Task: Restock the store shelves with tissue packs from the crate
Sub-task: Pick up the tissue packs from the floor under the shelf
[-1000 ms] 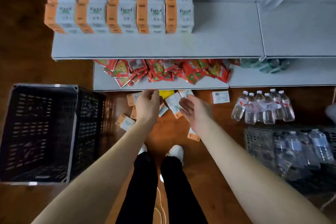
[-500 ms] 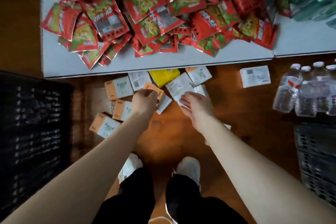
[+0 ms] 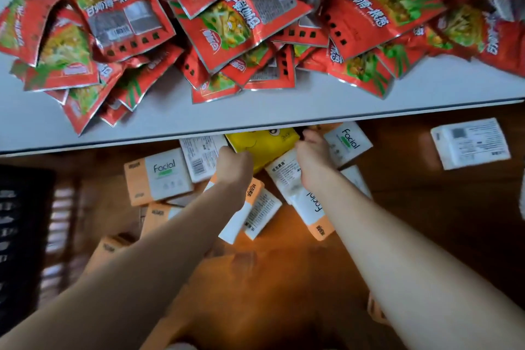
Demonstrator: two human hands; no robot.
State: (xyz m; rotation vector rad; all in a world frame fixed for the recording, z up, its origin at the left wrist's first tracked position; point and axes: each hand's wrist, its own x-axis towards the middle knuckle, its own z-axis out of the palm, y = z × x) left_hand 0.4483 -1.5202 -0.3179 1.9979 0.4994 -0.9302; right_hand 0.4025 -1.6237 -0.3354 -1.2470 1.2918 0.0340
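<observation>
Several orange-and-white "Facial" tissue packs lie scattered on the wooden floor, among them one at the left (image 3: pixel 159 176), one under my right forearm (image 3: pixel 312 207) and one by the shelf edge (image 3: pixel 346 142). A yellow tissue pack (image 3: pixel 264 145) lies among them, half under the shelf's front edge. My left hand (image 3: pixel 234 167) grips its left side with curled fingers. My right hand (image 3: pixel 315 156) grips its right corner. The fingertips of both hands are hidden. The black crate (image 3: pixel 22 236) stands at the far left, blurred.
The low white shelf (image 3: pixel 255 111) overhangs the packs and carries a heap of red snack packets (image 3: pixel 227 23). One white tissue pack (image 3: pixel 471 143) lies apart on the floor at the right. Bare wooden floor (image 3: pixel 284 278) shows between my forearms.
The view has dropped much closer to the floor. Both hands moved forward from above the orange-and-white packs and took hold of the yellow pack under the shelf edge.
</observation>
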